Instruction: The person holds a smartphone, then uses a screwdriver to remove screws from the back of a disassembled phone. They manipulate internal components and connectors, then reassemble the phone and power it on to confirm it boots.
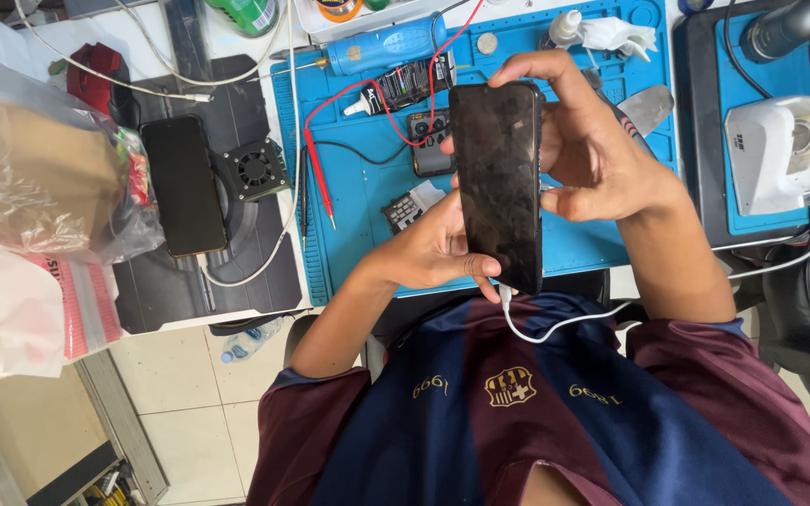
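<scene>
A black smartphone [499, 183] with a dark screen is held upright over the blue work mat [358, 187]. My left hand [424, 251] grips its lower left edge, thumb at the bottom corner. My right hand [597, 155] wraps the upper right edge, with fingers curled over the top. A white cable [555, 325] is plugged into the phone's bottom end and runs off to the right across my striped shirt.
A second dark phone [183, 185] lies on a black pad beside a small square fan [253, 171]. Red probe leads [316, 164], a blue cylindrical tool [386, 47] and small parts sit on the mat. A white tape dispenser [775, 150] stands right. Plastic bags [30, 178] pile left.
</scene>
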